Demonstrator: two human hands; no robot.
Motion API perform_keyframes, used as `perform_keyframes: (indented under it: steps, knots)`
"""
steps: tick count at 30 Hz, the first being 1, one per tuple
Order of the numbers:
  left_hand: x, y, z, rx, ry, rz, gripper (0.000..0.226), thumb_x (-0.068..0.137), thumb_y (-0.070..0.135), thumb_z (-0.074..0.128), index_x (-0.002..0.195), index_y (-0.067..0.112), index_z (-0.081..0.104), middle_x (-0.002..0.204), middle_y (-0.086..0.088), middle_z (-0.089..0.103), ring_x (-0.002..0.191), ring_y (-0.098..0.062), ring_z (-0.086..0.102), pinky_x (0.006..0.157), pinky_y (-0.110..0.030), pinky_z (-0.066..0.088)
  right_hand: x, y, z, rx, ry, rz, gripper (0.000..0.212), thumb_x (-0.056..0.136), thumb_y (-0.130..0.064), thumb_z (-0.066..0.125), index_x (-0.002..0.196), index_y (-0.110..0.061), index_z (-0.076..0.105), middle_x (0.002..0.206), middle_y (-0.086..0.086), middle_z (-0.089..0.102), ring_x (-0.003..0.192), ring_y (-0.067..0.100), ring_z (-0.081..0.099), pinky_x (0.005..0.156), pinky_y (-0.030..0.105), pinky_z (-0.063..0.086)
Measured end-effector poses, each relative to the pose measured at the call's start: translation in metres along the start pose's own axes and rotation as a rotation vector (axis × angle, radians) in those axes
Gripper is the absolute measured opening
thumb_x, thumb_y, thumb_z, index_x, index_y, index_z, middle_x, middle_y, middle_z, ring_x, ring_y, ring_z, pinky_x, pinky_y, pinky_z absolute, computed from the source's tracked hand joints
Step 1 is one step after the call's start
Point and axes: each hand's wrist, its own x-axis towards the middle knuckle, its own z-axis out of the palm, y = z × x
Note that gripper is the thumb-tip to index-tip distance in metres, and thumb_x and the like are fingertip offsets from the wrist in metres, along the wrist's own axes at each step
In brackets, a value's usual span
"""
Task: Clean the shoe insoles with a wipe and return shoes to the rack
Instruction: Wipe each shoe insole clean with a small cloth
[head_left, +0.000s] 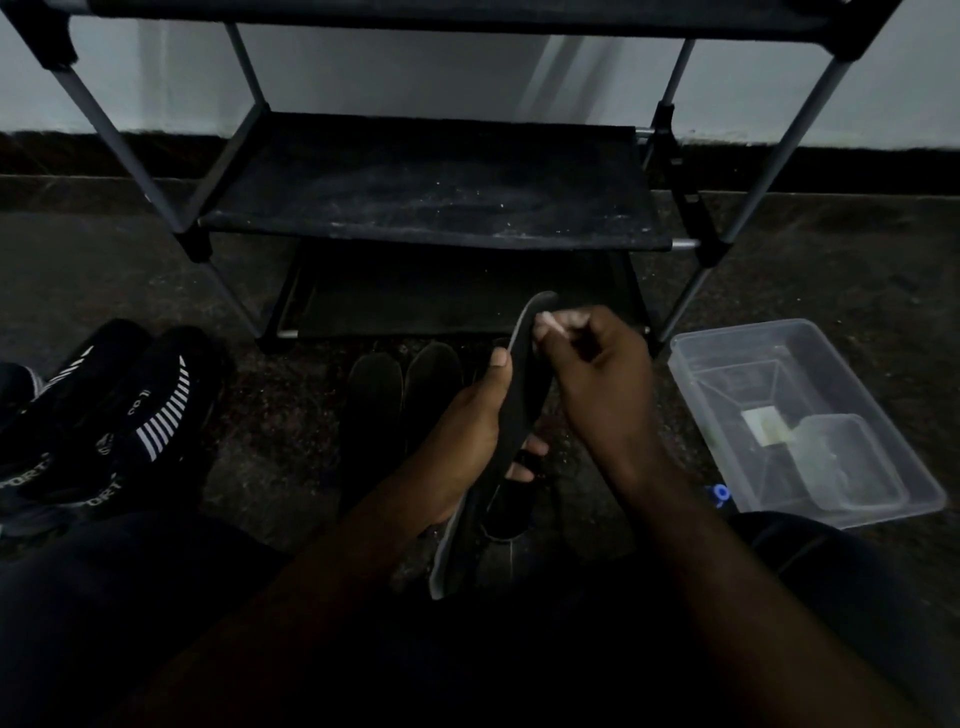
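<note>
My left hand (467, 426) grips a long dark insole (535, 379) around its middle, thumb on the near edge and fingers behind it. The insole stands tilted, toe end up towards the rack. My right hand (597, 374) pinches a small pale wipe (550, 323) against the upper part of the insole. Two more dark insoles (400, 384) lie side by side on the floor just left of my hands. A dark shoe (506, 504) lies on the floor below the held insole, partly hidden by it.
A black shoe rack (431, 208) with dusty fabric shelves stands straight ahead. A pair of black sport shoes (119, 415) with white stripes sits on the floor at the left. A clear plastic tub (810, 415) holding a smaller container lies at the right.
</note>
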Motion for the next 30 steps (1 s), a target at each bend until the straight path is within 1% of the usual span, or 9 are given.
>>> perform_keyframes:
  steps: [3,5,9,12,15,21,23,26,30]
  knots:
    - [0.001,-0.001,-0.004,0.032,0.021,0.034,0.068,0.075,0.074,0.026,0.114,0.033,0.064,0.097,-0.003,0.075,0.081,-0.019,0.070,0.061,-0.033,0.055,-0.012,-0.007,0.004,-0.028,-0.154,-0.097,0.010,0.093,-0.011,0.065,0.099,-0.013,0.073,0.093,-0.004,0.073,0.089,0.007,0.069,0.081,0.026,0.055]
    - [0.001,0.000,-0.004,0.062,0.034,0.040,0.069,0.074,0.074,0.027,0.112,0.031,0.065,0.096,-0.005,0.075,0.078,-0.020,0.069,0.061,-0.034,0.054,-0.007,-0.005,0.002,-0.071,-0.107,-0.127,0.012,0.093,-0.013,0.065,0.101,-0.016,0.073,0.094,-0.006,0.072,0.091,0.006,0.068,0.083,0.028,0.055]
    - [0.002,-0.003,-0.001,0.182,0.061,0.062,0.067,0.085,0.070,0.029,0.119,0.022,0.061,0.095,-0.007,0.073,0.079,-0.023,0.069,0.065,-0.040,0.056,0.013,0.008,-0.013,-0.091,0.078,0.021,0.010,0.090,-0.023,0.069,0.098,-0.024,0.064,0.083,-0.003,0.069,0.079,0.011,0.069,0.076,0.039,0.058]
    - [0.003,-0.004,-0.001,0.208,0.083,0.070,0.058,0.093,0.064,0.027,0.116,0.025,0.062,0.095,-0.004,0.073,0.080,-0.023,0.070,0.066,-0.041,0.057,0.007,0.007,-0.011,-0.099,-0.009,-0.038,0.002,0.091,-0.018,0.068,0.092,-0.018,0.067,0.083,-0.005,0.070,0.080,0.008,0.069,0.074,0.035,0.058]
    - [0.002,-0.002,-0.002,0.177,0.093,0.074,0.057,0.094,0.064,0.026,0.122,0.028,0.061,0.096,-0.002,0.074,0.078,-0.023,0.070,0.065,-0.039,0.056,-0.004,0.001,-0.004,-0.110,-0.125,-0.154,0.008,0.091,-0.013,0.066,0.096,-0.019,0.069,0.091,-0.004,0.070,0.087,0.009,0.068,0.077,0.032,0.056]
    - [-0.001,-0.002,0.000,0.236,0.061,0.056,0.064,0.093,0.063,0.028,0.115,0.014,0.063,0.097,-0.008,0.072,0.080,-0.022,0.068,0.067,-0.040,0.056,0.019,0.014,-0.018,-0.106,0.050,-0.036,0.009,0.091,-0.012,0.066,0.086,-0.020,0.066,0.082,-0.003,0.070,0.079,0.011,0.068,0.077,0.043,0.057]
    - [-0.001,-0.002,0.000,0.227,0.061,0.059,0.063,0.093,0.063,0.027,0.116,0.015,0.063,0.097,-0.008,0.072,0.080,-0.022,0.068,0.066,-0.040,0.056,0.014,0.012,-0.015,-0.126,0.021,-0.062,0.008,0.091,-0.012,0.066,0.088,-0.020,0.067,0.086,-0.003,0.069,0.083,0.009,0.067,0.078,0.037,0.057]
    - [0.000,-0.002,-0.004,0.143,0.080,0.062,0.065,0.085,0.070,0.027,0.115,0.027,0.065,0.095,-0.003,0.074,0.080,-0.022,0.070,0.065,-0.041,0.056,-0.007,0.004,-0.001,-0.191,-0.091,-0.176,0.008,0.089,-0.008,0.067,0.090,-0.016,0.069,0.090,-0.004,0.068,0.087,0.002,0.064,0.078,0.017,0.049]
    - [0.000,0.004,-0.007,-0.063,0.110,0.043,0.072,0.082,0.071,0.027,0.111,0.021,0.070,0.107,-0.008,0.073,0.097,-0.028,0.070,0.083,-0.052,0.056,-0.027,-0.001,0.011,-0.248,-0.229,-0.307,0.007,0.087,-0.007,0.068,0.090,-0.013,0.070,0.087,-0.005,0.064,0.083,0.004,0.061,0.075,0.017,0.048]
